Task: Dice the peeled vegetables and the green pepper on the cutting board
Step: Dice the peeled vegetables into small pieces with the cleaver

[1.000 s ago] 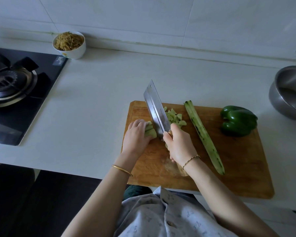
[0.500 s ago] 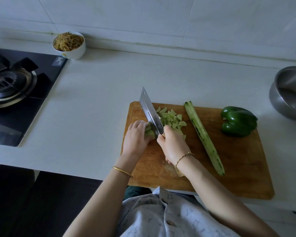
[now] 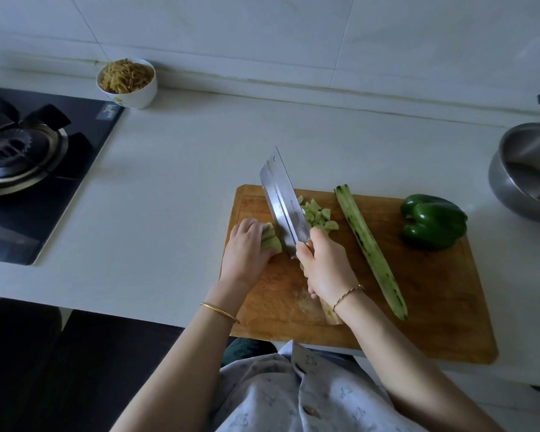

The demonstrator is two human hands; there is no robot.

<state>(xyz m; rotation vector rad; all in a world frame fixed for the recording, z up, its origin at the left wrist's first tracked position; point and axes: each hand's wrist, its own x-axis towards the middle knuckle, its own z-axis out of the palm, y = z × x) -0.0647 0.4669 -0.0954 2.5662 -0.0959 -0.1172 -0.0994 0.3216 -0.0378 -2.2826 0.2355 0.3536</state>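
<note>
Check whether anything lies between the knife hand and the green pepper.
Yes: the long peeled vegetable strip lies lengthwise on the cutting board between the right hand, gripping the cleaver, and the green pepper.

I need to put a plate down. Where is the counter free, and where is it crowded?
Free: counter between stove and cutting board; also behind the board, toward the wall. Crowded: the board's left part: left hand holding a vegetable chunk, right hand gripping the cleaver, diced pieces.

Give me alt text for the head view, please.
The right hand holds a cleaver beside a vegetable stub that the left hand grips on a board. Right of it lie dice, a long peeled vegetable and a whole pepper.
</note>
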